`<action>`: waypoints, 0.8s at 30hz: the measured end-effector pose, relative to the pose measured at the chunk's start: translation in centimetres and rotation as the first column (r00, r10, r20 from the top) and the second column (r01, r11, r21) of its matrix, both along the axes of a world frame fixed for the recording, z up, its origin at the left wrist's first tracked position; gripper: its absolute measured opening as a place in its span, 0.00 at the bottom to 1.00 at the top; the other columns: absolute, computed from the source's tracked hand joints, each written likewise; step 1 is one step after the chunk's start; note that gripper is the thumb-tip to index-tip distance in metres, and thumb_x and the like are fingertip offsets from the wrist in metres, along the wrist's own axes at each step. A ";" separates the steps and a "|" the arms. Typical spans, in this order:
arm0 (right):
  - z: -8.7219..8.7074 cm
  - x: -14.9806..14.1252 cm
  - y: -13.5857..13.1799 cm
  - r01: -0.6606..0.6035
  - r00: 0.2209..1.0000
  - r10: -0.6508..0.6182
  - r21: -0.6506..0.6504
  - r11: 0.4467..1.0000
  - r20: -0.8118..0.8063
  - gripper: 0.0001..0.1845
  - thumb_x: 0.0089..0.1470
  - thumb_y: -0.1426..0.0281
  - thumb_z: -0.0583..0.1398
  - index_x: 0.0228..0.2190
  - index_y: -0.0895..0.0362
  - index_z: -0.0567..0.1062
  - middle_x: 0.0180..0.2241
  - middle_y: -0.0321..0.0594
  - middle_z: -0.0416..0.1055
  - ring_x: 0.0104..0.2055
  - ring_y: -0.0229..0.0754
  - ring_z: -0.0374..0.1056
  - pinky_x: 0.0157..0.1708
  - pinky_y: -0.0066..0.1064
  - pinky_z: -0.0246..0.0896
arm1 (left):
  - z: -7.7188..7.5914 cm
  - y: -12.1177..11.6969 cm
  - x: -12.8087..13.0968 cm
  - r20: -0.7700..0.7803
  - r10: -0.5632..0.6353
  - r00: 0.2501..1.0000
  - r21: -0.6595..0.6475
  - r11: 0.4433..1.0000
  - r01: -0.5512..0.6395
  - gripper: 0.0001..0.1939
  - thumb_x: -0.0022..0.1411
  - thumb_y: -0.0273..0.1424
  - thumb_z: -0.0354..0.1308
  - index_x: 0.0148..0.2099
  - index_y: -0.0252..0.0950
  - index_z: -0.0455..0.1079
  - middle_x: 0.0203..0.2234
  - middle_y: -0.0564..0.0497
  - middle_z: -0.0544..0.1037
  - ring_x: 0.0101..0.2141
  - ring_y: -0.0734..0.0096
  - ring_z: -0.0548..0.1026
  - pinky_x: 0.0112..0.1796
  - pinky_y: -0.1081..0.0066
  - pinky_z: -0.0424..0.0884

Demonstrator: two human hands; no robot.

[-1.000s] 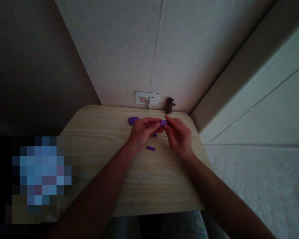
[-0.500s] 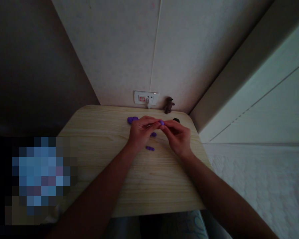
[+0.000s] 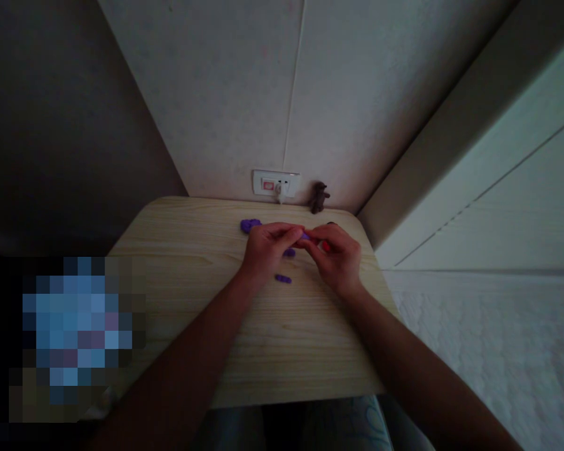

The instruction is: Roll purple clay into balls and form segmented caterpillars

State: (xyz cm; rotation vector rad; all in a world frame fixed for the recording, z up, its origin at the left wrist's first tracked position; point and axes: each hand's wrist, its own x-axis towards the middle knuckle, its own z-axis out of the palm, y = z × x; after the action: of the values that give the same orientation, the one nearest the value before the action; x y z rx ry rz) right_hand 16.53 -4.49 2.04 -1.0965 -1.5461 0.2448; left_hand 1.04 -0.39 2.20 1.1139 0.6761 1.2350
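Observation:
Between the fingertips of both hands is a small lump of purple modelling clay (image 3: 305, 236), mostly covered by the fingers. My left hand (image 3: 269, 244) pinches it from the left, thumb on top. From the right, my right hand (image 3: 337, 250) grips its other side. A larger purple clay lump (image 3: 250, 225) lies just beyond my left wrist. Below the hands, another purple piece (image 3: 289, 252) is partly hidden, and a short purple strip (image 3: 283, 279) rests nearer to me. Something small and red (image 3: 326, 246) shows under my right hand's fingers.
A brown figure (image 3: 318, 197) stands at the table's back edge by the wall. Left of it is a wall socket (image 3: 276, 183) with a plug in it. A dark object (image 3: 331, 223) peeks out behind my right hand. The wooden table (image 3: 301, 351) has a white cabinet at its right.
Both hands stay in nearly the same place while their fingers shift around the purple clay. Less of the clay shows now, and the red thing is visible again under the right hand.

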 end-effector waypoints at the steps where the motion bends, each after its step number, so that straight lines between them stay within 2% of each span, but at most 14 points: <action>1: 0.1 -0.1 0.1 -0.008 1.000 0.008 -0.001 1.000 -0.030 0.08 0.57 0.59 0.71 0.36 0.49 0.85 0.33 0.40 0.79 0.35 0.43 0.73 0.37 0.39 0.73 | 0.0 0.0 0.0 0.050 -0.014 0.999 -0.041 0.999 0.016 0.16 0.50 0.41 0.76 0.36 0.35 0.83 0.31 0.47 0.86 0.31 0.66 0.83 0.40 0.63 0.82; 4: 0.1 -0.3 0.3 -0.069 0.985 0.059 -0.055 0.996 -0.161 0.08 0.58 0.58 0.70 0.36 0.48 0.86 0.36 0.40 0.80 0.39 0.44 0.76 0.40 0.39 0.75 | 0.0 0.1 0.0 0.182 -0.045 0.982 -0.137 0.988 0.071 0.18 0.46 0.38 0.79 0.37 0.35 0.81 0.31 0.49 0.85 0.32 0.68 0.83 0.43 0.62 0.82; 6: -0.2 -0.4 0.6 -0.132 0.961 0.099 -0.113 0.985 -0.256 0.10 0.59 0.57 0.69 0.36 0.48 0.86 0.37 0.40 0.80 0.40 0.44 0.76 0.40 0.39 0.76 | 0.0 0.2 0.0 0.226 -0.067 0.972 -0.155 0.982 0.104 0.20 0.43 0.36 0.80 0.37 0.35 0.79 0.31 0.50 0.85 0.33 0.67 0.83 0.45 0.60 0.81; 8: -0.5 -0.3 1.0 -0.171 0.931 0.107 -0.157 0.973 -0.348 0.12 0.57 0.55 0.69 0.38 0.49 0.86 0.37 0.40 0.81 0.37 0.43 0.76 0.38 0.39 0.76 | 0.1 0.2 0.0 0.232 -0.094 0.968 -0.144 0.981 0.130 0.21 0.42 0.36 0.81 0.37 0.35 0.79 0.31 0.49 0.85 0.34 0.66 0.84 0.47 0.59 0.81; 11: -0.7 -0.2 1.2 -0.145 0.898 0.059 -0.166 0.975 -0.437 0.16 0.53 0.55 0.72 0.40 0.51 0.84 0.33 0.38 0.80 0.29 0.40 0.73 0.32 0.36 0.75 | -0.1 0.1 0.1 0.191 -0.100 0.977 -0.126 0.984 0.125 0.21 0.42 0.38 0.81 0.36 0.34 0.80 0.32 0.48 0.86 0.35 0.65 0.85 0.49 0.58 0.81; 13: -0.6 -0.1 0.9 -0.114 0.908 0.042 -0.148 0.982 -0.417 0.14 0.54 0.57 0.72 0.38 0.52 0.84 0.31 0.38 0.79 0.26 0.38 0.72 0.28 0.34 0.73 | -0.3 0.2 0.2 0.156 -0.077 0.985 -0.124 0.988 0.097 0.21 0.43 0.39 0.81 0.37 0.35 0.81 0.33 0.48 0.87 0.36 0.65 0.85 0.48 0.59 0.81; 15: -0.3 -0.1 0.5 -0.106 0.939 0.059 -0.121 0.987 -0.339 0.10 0.58 0.59 0.69 0.38 0.52 0.85 0.34 0.40 0.80 0.27 0.37 0.72 0.27 0.33 0.73 | -0.7 0.3 0.2 0.120 -0.047 0.992 -0.116 0.991 0.061 0.20 0.44 0.39 0.81 0.37 0.36 0.82 0.34 0.48 0.87 0.35 0.65 0.85 0.46 0.61 0.81; 17: 0.1 -0.2 0.1 -0.126 0.962 0.098 -0.098 0.987 -0.255 0.10 0.62 0.61 0.66 0.41 0.51 0.85 0.39 0.42 0.80 0.28 0.37 0.73 0.28 0.33 0.74 | -1.0 0.4 0.3 0.091 -0.012 0.996 -0.090 0.996 0.020 0.18 0.45 0.39 0.80 0.36 0.37 0.83 0.34 0.48 0.87 0.35 0.67 0.84 0.43 0.64 0.81; 19: 0.3 -0.3 -0.2 -0.162 0.970 0.141 -0.093 0.982 -0.197 0.11 0.62 0.62 0.67 0.45 0.50 0.85 0.43 0.43 0.79 0.31 0.37 0.74 0.32 0.33 0.75 | -1.2 0.5 0.3 0.094 0.018 0.995 -0.064 0.998 -0.012 0.17 0.44 0.38 0.80 0.35 0.37 0.83 0.33 0.49 0.87 0.34 0.68 0.83 0.41 0.67 0.80; 21: 0.4 -0.3 -0.2 -0.184 0.970 0.164 -0.101 0.978 -0.177 0.13 0.59 0.62 0.69 0.45 0.50 0.85 0.44 0.43 0.79 0.34 0.38 0.75 0.35 0.34 0.76 | -1.2 0.6 0.3 0.127 0.011 0.992 -0.063 0.998 -0.003 0.16 0.43 0.37 0.80 0.34 0.37 0.83 0.32 0.49 0.86 0.34 0.70 0.83 0.41 0.68 0.79; 24: 0.3 -0.2 0.1 -0.191 0.968 0.169 -0.108 0.976 -0.187 0.10 0.58 0.61 0.70 0.41 0.50 0.85 0.38 0.41 0.77 0.35 0.39 0.75 0.35 0.33 0.76 | -1.0 0.5 0.2 0.160 -0.039 0.986 -0.083 0.995 0.053 0.16 0.43 0.37 0.81 0.33 0.36 0.83 0.32 0.49 0.86 0.32 0.71 0.82 0.40 0.68 0.80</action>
State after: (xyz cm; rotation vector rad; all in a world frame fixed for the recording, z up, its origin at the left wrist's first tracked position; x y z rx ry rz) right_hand 16.38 -4.39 2.35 -1.0019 -1.4866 0.5555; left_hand 1.21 0.13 1.22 0.9439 0.5753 1.2286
